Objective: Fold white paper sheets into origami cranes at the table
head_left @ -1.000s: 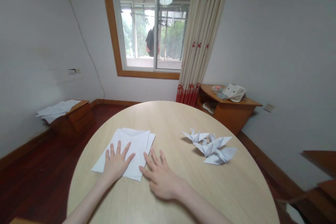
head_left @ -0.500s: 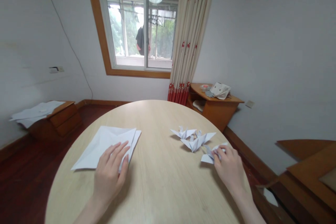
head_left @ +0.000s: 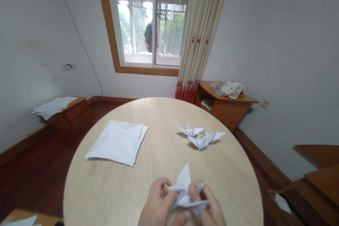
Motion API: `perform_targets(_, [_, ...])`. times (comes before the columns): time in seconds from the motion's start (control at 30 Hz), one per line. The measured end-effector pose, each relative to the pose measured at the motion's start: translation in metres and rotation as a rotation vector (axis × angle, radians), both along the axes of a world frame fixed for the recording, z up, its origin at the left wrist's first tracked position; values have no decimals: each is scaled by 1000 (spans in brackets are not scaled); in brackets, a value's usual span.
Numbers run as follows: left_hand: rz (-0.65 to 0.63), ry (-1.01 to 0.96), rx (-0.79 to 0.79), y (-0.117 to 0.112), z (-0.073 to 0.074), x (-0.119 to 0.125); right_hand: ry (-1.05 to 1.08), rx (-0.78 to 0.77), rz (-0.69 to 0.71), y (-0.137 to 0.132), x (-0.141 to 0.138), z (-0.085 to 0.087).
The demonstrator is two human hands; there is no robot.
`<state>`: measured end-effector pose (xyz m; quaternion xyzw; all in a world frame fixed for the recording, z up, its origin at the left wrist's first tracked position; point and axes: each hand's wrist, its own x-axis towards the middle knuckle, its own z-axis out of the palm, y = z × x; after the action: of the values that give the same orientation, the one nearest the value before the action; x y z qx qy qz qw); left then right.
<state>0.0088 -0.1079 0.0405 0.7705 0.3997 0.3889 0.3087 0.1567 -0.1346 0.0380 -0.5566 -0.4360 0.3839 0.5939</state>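
Note:
Near the front of the round table (head_left: 159,162), my left hand (head_left: 158,203) and my right hand (head_left: 210,206) are both closed on one white folded paper crane (head_left: 185,185). The left thumb and fingers pinch its left side, and the right thumb presses its right side. One pointed flap stands up between the hands. Several finished-looking paper cranes (head_left: 201,140) sit close together at the right of the table. At the left lies a stack of white paper sheets (head_left: 116,141), its top sheet creased.
A small wooden cabinet (head_left: 76,114) with papers on it stands at the left wall. By the curtain (head_left: 197,42), a corner cabinet (head_left: 225,107) holds a white bag (head_left: 231,89). Wooden furniture (head_left: 317,183) is at the lower right.
My right hand has brought a paper crane from the right side to the front middle. My left hand has left the paper stack and taken hold of the crane too. The view has shifted slightly.

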Motion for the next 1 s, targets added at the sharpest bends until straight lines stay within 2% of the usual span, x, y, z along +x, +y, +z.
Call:
perform_targets(0.1, [-21,-54,6,-2,2,-3,-32,4,93,2,1,-6])
perform_targets(0.17, [-73,-132,-59,-2,2,-2,10,-16,135,2,0,-9])
perform_targets(0.23, [-65,-219,-131,-4,0,2,87,-61,152,3,-3,-11])
perform_targets(0.3, [20,-335,-195,-7,-7,8,174,-63,115,3,-9,-12])
perform_targets(0.43, [269,-629,-340,-15,-24,19,238,75,-37,5,-20,-13])
perform_targets(0.5, [348,-687,-354,-17,-29,22,281,19,-8,4,-22,-13])
perform_targets(0.6, [438,-667,-240,-16,-27,24,352,-125,107,3,-21,-14])
perform_targets(0.7, [507,-646,-169,-14,-24,25,320,-146,92,1,-19,-11])
perform_targets(0.77, [486,-613,-163,-15,-26,26,303,-129,38,0,-21,-8])
perform_targets(0.87, [389,-512,-83,-19,-30,26,308,-104,-41,1,-25,-4])
perform_targets(0.93, [358,-436,-27,-21,-33,24,313,-93,-48,2,-27,-3])
perform_targets(1.0, [364,-388,-49,-21,-33,20,313,-81,-14,3,-27,-5])
